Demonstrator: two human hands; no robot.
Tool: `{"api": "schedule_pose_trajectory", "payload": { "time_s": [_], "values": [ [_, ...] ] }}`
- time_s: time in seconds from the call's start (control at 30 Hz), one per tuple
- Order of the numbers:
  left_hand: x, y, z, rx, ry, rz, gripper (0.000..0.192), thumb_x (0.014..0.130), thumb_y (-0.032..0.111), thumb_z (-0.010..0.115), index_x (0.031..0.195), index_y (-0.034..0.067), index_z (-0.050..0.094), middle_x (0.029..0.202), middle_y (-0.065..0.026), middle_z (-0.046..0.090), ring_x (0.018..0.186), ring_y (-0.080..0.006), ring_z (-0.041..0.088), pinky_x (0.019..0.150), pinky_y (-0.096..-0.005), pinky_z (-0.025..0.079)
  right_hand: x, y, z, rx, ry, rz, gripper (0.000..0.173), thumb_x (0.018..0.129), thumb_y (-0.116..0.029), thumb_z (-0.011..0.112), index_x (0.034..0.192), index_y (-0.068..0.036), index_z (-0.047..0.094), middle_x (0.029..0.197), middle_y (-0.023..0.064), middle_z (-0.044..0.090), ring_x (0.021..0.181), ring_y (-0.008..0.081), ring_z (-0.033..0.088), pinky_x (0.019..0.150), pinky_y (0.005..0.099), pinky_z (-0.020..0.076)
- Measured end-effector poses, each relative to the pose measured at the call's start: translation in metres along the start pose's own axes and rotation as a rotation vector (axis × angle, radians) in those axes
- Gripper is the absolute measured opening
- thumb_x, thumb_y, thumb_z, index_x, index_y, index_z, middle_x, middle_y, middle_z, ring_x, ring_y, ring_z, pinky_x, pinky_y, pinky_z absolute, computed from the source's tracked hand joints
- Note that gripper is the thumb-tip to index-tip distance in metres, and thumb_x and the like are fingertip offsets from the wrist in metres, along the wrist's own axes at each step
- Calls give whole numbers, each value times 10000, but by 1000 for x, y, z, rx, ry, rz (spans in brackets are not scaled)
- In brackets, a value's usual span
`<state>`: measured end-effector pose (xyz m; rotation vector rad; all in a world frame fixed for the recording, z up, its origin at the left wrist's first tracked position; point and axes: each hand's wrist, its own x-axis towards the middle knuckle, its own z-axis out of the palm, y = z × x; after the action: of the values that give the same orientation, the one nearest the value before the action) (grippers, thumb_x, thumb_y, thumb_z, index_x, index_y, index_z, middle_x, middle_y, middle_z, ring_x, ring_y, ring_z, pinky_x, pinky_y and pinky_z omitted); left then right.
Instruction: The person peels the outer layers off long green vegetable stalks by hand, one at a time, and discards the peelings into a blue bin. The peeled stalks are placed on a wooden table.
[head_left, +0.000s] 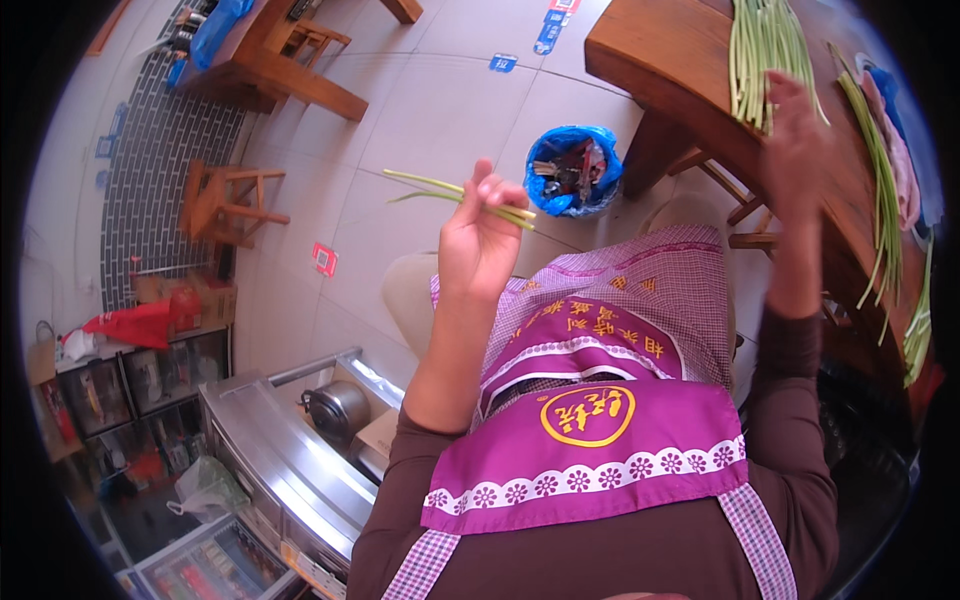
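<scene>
A few thin green vegetable stalks (424, 186) lie across the fingers of my left hand (484, 232), which is raised over the tiled floor with the palm up. My right hand (799, 127) is blurred at the near edge of the wooden table (667, 67), beside a thick bundle of green stalks (761, 52); whether it touches or holds any is unclear. Farther right on the table lie a longer bunch of stalks (877, 180) and a smaller pale green bunch (919, 330).
A bin lined with a blue plastic bag (574, 171) stands on the floor beside the table leg, with waste inside. Wooden stools (225, 206) stand at the left and under the table. A steel counter (292, 457) and a metal pot (337, 409) are at lower left.
</scene>
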<state>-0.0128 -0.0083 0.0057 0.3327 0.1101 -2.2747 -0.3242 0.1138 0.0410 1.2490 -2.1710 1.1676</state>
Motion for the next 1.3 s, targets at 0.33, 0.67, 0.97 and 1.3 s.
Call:
{"api": "schedule_pose_trajectory", "payload": {
  "time_s": [0.33, 0.67, 0.97, 1.3],
  "values": [
    [-14, 2, -15, 510, 2, -24, 210, 948, 132, 459, 983, -27, 592, 654, -26, 382, 640, -135, 355, 628, -268, 312, 102, 181, -32, -351, -565, 327, 540, 858, -490, 600, 758, 38, 659, 712, 199, 632, 690, 326, 608, 673, 410, 448],
    [-22, 0, -14, 802, 42, -37, 255, 960, 165, 470, 945, -41, 619, 511, 18, 293, 572, -109, 322, 583, -255, 289, 110, 195, -49, -596, -739, 107, 351, 862, -345, 577, 849, -6, 666, 784, 130, 656, 742, 272, 647, 641, 383, 479],
    [-22, -22, -2, 989, 60, 30, 194, 935, 159, 578, 1013, -17, 606, 700, -16, 563, 624, -76, 396, 628, -216, 359, 9, -24, -22, 752, -443, 436, 161, 887, -238, 600, 927, -84, 629, 725, -39, 559, 659, 10, 517, 571, 160, 415],
    [-39, -12, -16, 1128, 174, 100, 175, 880, 100, 655, 1017, 23, 578, 829, -55, 642, 712, -63, 515, 627, -184, 375, -106, -142, 85, 1245, -888, 600, 92, 907, -125, 560, 975, -69, 534, 823, -12, 563, 742, 28, 551, 620, 176, 439]
  ]
}}
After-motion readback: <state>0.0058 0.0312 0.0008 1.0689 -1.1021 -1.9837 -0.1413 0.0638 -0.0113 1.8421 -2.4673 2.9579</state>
